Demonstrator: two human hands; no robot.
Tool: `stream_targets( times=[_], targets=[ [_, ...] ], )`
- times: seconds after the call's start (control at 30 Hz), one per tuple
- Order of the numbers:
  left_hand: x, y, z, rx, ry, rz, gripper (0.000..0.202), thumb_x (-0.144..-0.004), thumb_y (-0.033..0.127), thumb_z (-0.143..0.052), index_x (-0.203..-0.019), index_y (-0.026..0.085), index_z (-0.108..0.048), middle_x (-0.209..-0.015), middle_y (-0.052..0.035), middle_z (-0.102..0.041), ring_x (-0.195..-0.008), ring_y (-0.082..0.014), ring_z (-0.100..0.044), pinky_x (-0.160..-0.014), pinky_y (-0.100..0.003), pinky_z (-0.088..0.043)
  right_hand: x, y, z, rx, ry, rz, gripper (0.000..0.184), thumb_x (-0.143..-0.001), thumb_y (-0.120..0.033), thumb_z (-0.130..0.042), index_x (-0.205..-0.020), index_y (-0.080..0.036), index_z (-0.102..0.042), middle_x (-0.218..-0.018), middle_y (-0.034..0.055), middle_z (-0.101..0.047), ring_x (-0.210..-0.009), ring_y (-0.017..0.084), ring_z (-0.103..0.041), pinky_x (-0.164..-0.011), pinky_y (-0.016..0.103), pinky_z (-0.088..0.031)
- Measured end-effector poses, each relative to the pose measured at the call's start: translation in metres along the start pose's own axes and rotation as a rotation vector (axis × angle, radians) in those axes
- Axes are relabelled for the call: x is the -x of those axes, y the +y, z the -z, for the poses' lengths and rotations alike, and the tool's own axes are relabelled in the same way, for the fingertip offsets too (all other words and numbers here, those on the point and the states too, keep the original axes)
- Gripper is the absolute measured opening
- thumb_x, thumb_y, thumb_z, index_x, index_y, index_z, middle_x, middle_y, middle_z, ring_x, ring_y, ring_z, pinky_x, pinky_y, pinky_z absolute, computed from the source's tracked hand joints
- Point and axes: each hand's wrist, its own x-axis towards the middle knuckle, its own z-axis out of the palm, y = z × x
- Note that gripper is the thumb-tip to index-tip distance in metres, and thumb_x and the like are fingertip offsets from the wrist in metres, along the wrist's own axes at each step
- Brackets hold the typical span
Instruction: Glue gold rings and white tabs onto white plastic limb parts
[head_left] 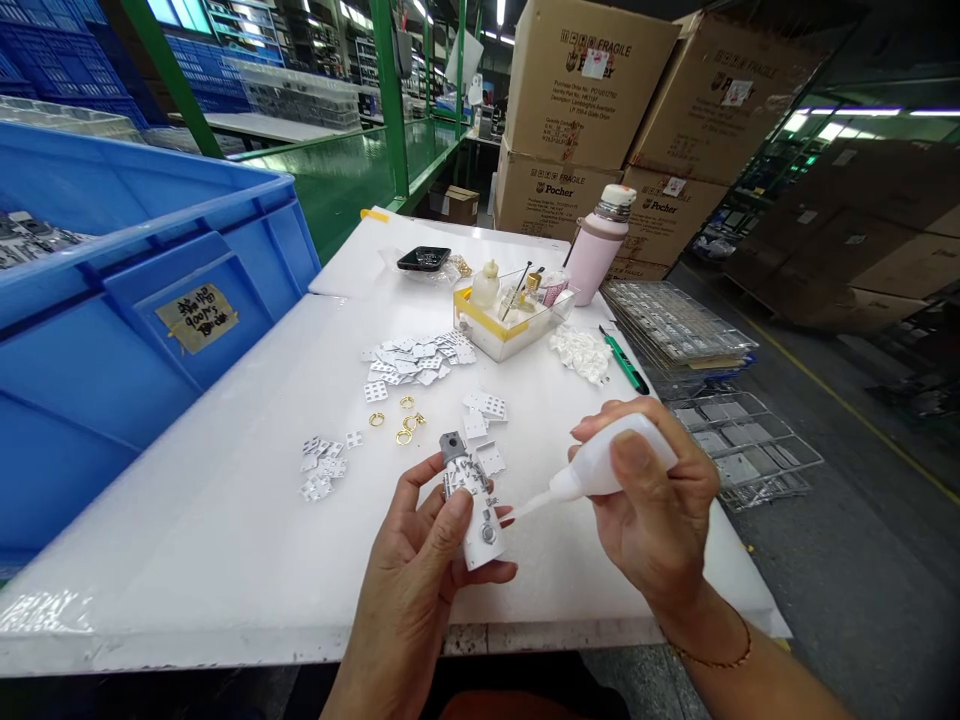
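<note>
Gold rings (pixel 403 436), white pieces (pixel 416 360) just past left hand (pixel 412 570)

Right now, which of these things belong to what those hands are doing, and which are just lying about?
In use: left hand holding a white part; right hand gripping a squeeze bottle.

Lying about: gold rings, white perforated pieces, pink flask, green-handled cutter, black phone.

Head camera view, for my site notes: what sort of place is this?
Probably a factory assembly floor: a white workbench, a large blue plastic crate holding parts, and stacked cardboard cartons behind.
</note>
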Motion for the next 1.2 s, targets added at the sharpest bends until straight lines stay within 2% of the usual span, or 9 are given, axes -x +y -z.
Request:
stream_targets(
  times=[0.1,0.27,0.57,0.83,1.1,1.2],
  targets=[
    [-0.0009,-0.0001,0.0018,-0.006,-0.008,-0.010,0.052,-0.080,0.035,-0.071,-0.124,0.023,-0.046,-0.098,-0.0053,-0.067,-0.084,-0.0218,-0.068,-0.053,-0.029,-0.061,0.0003,-0.0008,0.0024,-0.053,0.035,0.023,0.024,-0.089,-0.040,-0.060,-0.078,-0.021,-0.068,-0.069,0.0016,-0.052,-0.056,0.013,-0.043,-0.047,0.026,-0.034],
    [-0.0016,-0.0010,0.0021,-0.014,-0.026,-0.009,0.047,-0.084,0.035,-0.067,-0.124,0.023,-0.044,-0.101,-0.0058,-0.066,-0.087,-0.0213,-0.067,-0.053,-0.027,-0.061,0.0023,0.0010,0.0046,-0.052,-0.054,0.040,0.022,-0.089,-0.037,-0.060,-0.080,-0.019,-0.068,-0.067,0.0011,-0.051,-0.058,0.013,-0.044,-0.049,0.027,-0.034],
    [-0.0011,-0.0018,0.0011,-0.003,0.005,0.000,0.053,-0.080,0.035,-0.071,-0.124,0.023,-0.045,-0.099,-0.0061,-0.067,-0.089,-0.0251,-0.069,-0.052,-0.028,-0.061,0.0042,0.0046,0.0051,0.011,-0.092,0.040,0.019,-0.089,-0.036,-0.060,-0.083,-0.019,-0.067,-0.066,0.0003,-0.051,-0.055,0.013,-0.044,-0.048,0.027,-0.032],
    [-0.0015,-0.0021,0.0023,-0.001,0.009,-0.017,0.052,-0.081,0.035,-0.071,-0.124,0.023,-0.045,-0.100,-0.0060,-0.066,-0.088,-0.0241,-0.069,-0.051,-0.027,-0.061,0.0060,0.0023,0.0063,0.007,-0.112,0.029,0.019,-0.090,-0.035,-0.059,-0.085,-0.019,-0.066,-0.066,0.0002,-0.049,-0.056,0.013,-0.044,-0.048,0.027,-0.031],
    [0.0007,0.0005,-0.0029,-0.008,0.024,-0.028,0.046,-0.084,0.033,-0.067,-0.123,0.022,-0.044,-0.099,-0.0059,-0.066,-0.086,-0.0213,-0.068,-0.051,-0.024,-0.060,0.0048,0.0018,0.0037,-0.012,-0.098,0.030,0.018,-0.089,-0.035,-0.061,-0.083,-0.019,-0.068,-0.067,0.0005,-0.052,-0.056,0.012,-0.044,-0.048,0.027,-0.032],
    [-0.0002,-0.0002,-0.0015,0.001,-0.005,-0.021,0.048,-0.083,0.033,-0.068,-0.123,0.022,-0.044,-0.099,-0.0063,-0.066,-0.085,-0.0220,-0.068,-0.052,-0.027,-0.061,0.0008,-0.0005,0.0022,-0.101,-0.047,-0.012,0.021,-0.088,-0.037,-0.063,-0.080,-0.018,-0.069,-0.066,0.0004,-0.052,-0.055,0.011,-0.043,-0.047,0.025,-0.033]
  ],
)
